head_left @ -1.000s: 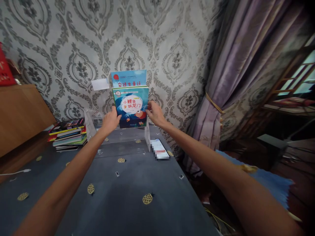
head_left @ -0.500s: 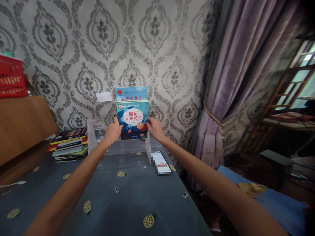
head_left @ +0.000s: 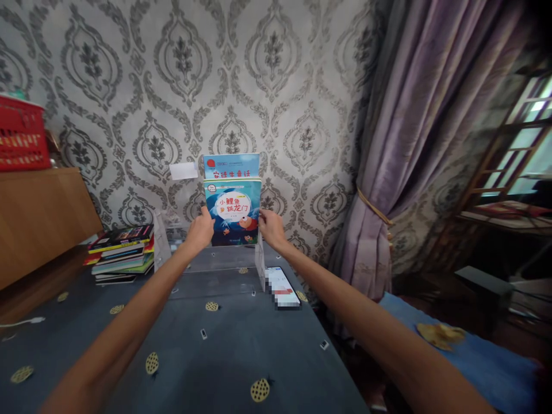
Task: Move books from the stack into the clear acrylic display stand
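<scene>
Busy wallpaper [head_left: 284, 75]; our left hand [head_left: 201, 228] and right hand [head_left: 271, 225] pinch the front book [head_left: 229, 229] by its sides, best spot: probably light, bendy.

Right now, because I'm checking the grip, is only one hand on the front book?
No, the left hand and the right hand grip the front book at opposite side edges.
</scene>
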`<state>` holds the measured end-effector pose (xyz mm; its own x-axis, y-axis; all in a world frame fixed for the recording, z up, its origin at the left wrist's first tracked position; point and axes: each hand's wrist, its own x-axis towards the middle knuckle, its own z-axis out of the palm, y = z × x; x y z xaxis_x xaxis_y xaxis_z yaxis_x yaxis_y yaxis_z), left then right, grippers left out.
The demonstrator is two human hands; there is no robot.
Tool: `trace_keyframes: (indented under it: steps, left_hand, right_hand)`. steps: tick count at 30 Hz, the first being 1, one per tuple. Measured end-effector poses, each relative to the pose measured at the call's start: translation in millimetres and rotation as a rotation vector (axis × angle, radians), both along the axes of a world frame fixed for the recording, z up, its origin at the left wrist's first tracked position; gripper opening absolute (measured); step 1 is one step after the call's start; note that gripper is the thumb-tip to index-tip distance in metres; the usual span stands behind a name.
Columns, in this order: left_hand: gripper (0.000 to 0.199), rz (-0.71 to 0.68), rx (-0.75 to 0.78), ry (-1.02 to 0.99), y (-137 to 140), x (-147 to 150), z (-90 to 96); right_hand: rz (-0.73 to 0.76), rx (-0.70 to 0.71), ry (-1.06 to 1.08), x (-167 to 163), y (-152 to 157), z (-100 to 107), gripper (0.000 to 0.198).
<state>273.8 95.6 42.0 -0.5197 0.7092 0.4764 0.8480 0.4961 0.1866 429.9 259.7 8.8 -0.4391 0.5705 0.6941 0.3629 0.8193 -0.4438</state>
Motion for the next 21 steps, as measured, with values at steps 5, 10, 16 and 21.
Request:
trace_keyframes:
  steps: [5,10,16,21]
  left_hand:
    - [0.028,0.003,0.0,-0.002,0.6,0.8,1.0]
    - [0.029,0.002,-0.004,-0.002,-0.2,1.7,2.8]
    - [0.031,-0.017,-0.008,-0.009,-2.8,1.1,3.1]
    - [0.032,-0.044,0.013,-0.017,-4.8,-2.1,-0.5]
  right_hand:
    - [0.008,-0.014,0.019,0.2,-3.2,0.8,0.029]
    - [0.018,-0.02,0.027,0.8,-3.2,0.1,0.029]
    - [0.017,-0.031,0.024,0.3,0.5,-3.4,0.032]
    - [0.031,-0.035,0.034,0.5,0.9,-9.4,0.036]
